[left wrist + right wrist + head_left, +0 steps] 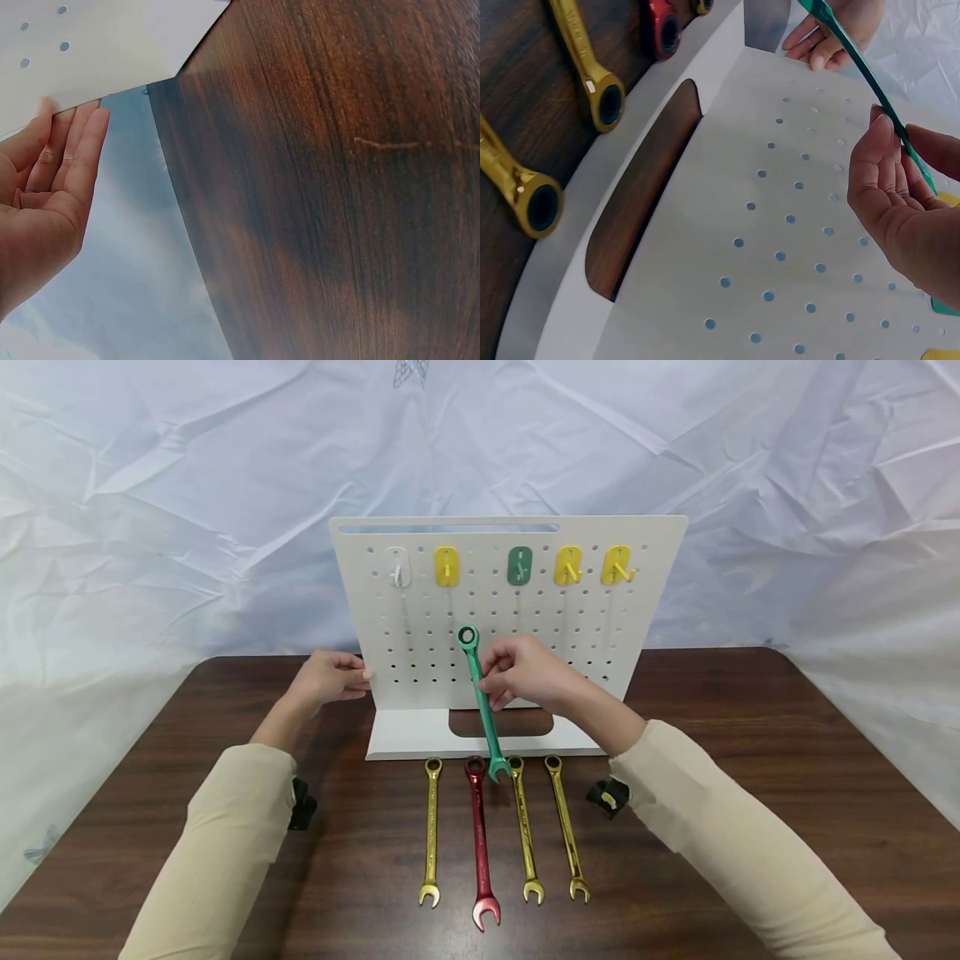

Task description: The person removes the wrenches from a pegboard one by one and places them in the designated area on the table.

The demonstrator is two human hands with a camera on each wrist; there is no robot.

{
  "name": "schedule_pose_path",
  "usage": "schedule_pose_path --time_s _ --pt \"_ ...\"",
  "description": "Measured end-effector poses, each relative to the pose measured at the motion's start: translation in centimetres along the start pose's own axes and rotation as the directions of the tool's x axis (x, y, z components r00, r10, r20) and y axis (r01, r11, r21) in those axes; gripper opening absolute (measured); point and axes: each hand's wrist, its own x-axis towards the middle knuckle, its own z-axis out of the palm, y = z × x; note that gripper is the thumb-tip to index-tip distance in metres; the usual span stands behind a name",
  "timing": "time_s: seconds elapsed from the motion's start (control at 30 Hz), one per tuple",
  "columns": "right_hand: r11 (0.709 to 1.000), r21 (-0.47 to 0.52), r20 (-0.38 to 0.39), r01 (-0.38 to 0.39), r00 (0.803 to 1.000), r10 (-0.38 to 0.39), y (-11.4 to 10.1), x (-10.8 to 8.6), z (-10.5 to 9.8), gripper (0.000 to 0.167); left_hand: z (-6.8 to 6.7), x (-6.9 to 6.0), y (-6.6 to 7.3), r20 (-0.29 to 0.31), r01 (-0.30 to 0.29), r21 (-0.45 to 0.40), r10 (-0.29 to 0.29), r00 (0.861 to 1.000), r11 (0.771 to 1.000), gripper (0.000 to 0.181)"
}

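In the head view my right hand pinches a green combination wrench near its middle, its ring end up and its open end down. The wrench is held in front of a white pegboard. At the board's left edge my left hand grips the edge between thumb and fingers; the left wrist view shows this hand with the thumb on the front face. Along the board's top sit a white hook, a green hook and several yellow hooks, all bare.
On the dark wooden table, a red wrench and several gold wrenches lie in a row before the board's base. A pale wrinkled cloth hangs behind the table.
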Motion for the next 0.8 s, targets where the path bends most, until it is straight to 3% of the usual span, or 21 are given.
schedule_pose_path --time_s 0.27,0.8 --pt "1.000 0.019 0.008 -0.002 1.000 0.002 1.4 -0.7 -0.7 0.005 0.0 0.0 0.0 0.000 0.006 0.008 -0.006 1.000 1.000 0.031" --pt "0.996 0.037 -0.017 -0.085 0.996 0.085 4.5 -3.0 -3.1 0.004 0.0 0.0 0.0 0.001 0.006 0.004 -0.006 1.000 1.000 0.031"
